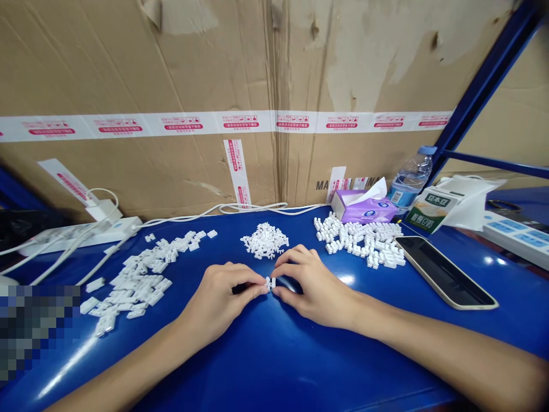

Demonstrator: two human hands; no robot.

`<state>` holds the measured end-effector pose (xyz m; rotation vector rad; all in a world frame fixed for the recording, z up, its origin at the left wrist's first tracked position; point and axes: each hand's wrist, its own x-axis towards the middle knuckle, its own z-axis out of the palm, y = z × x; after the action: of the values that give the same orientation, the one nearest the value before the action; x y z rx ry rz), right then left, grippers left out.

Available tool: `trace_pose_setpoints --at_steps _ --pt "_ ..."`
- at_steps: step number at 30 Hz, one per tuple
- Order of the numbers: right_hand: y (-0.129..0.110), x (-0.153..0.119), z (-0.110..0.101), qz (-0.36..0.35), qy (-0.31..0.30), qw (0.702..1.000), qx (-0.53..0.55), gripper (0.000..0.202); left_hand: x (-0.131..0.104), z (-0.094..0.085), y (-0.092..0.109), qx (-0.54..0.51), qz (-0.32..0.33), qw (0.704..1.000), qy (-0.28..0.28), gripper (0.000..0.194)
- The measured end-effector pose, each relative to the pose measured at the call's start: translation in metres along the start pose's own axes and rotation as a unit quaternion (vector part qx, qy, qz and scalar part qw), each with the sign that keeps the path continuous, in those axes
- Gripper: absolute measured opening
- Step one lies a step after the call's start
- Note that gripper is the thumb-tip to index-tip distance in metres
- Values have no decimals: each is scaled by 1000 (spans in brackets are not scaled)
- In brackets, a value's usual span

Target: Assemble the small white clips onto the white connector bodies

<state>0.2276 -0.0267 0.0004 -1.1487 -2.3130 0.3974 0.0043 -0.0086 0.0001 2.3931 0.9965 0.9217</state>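
Between my two hands, just above the blue table, is a small white plastic part point(270, 284). My left hand point(227, 289) pinches its left side between thumb and forefinger. On the other side, thumb and fingertips of my right hand point(311, 283) close on the same part. Its finer shape is too small to make out. Beyond the hands lies a heap of tiny white plastic pieces point(266, 240). Flat white plastic pieces point(141, 274) are scattered to the left. A third group, chunkier white plastic pieces point(358, 237), lies to the right.
A phone point(446, 272), a purple tissue pack point(369, 209), a water bottle point(409, 180) and a green and white carton point(446, 203) stand or lie at the right. A power strip point(124, 229) with white cables is at the left. Large cardboard point(193, 74) forms the back.
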Motion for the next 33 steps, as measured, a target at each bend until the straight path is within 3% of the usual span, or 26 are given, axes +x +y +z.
trace_pose_setpoints --at_steps 27,33 --pt "1 0 1 -1 0 1000 2 13 -2 2 5 52 62 997 -8 18" --pt "1 1 2 0 -5 1000 -1 13 -3 3 5 59 46 997 -12 15"
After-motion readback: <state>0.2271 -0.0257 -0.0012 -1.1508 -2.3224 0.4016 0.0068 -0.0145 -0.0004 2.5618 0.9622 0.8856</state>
